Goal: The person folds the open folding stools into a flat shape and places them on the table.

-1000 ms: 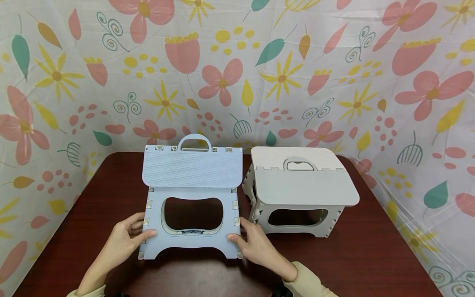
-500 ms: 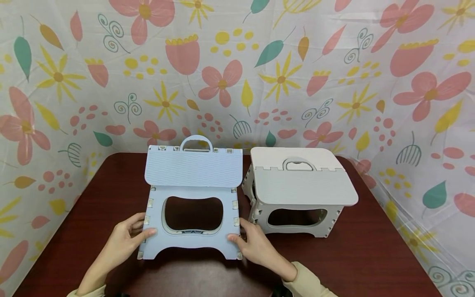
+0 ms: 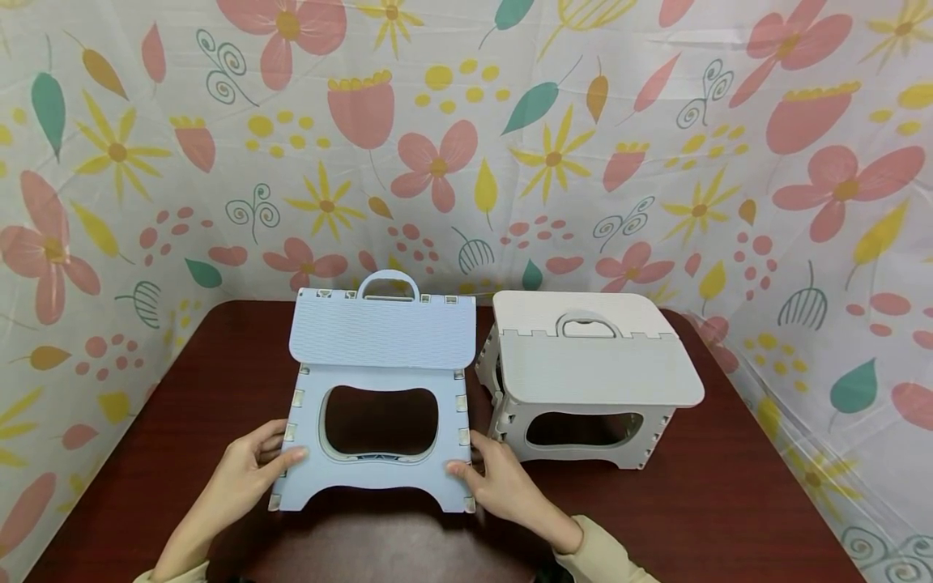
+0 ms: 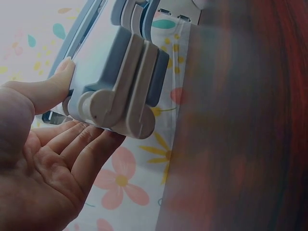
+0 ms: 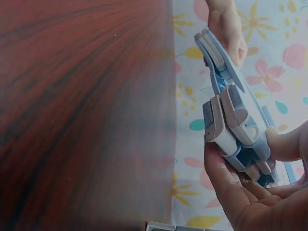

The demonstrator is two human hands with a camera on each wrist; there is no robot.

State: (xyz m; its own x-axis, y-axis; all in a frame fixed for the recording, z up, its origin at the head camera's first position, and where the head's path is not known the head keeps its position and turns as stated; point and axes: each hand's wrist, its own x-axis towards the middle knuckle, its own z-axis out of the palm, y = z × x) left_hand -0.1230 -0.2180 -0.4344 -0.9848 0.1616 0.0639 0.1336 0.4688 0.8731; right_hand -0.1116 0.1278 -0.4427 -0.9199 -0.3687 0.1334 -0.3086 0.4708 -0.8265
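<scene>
A light blue folding step stool [image 3: 382, 328] stands folded nearly flat in the head view, its textured top panel and carry handle toward the back. My left hand [image 3: 244, 474] grips its left side low down, thumb on the front face and fingers behind. On the opposite edge, my right hand [image 3: 503, 478] holds it the same way. The left wrist view shows the stool's stacked leg ends [image 4: 120, 96] between thumb and fingers of the left hand [image 4: 53, 163]. In the right wrist view, the folded layers [image 5: 233, 115] lie within the grasp of the right hand [image 5: 250, 197].
To the right, a white folding step stool [image 3: 598, 364] stands unfolded on the dark red-brown table [image 3: 700, 502], close beside the blue one. A floral-printed cloth [image 3: 437, 97] hangs behind the table and along its sides.
The blue stool's upper left edge and handle have shifted slightly to the right, so it appears a little turned. Both hands keep their grip in nearly the same places; the white stool is unmoved.
</scene>
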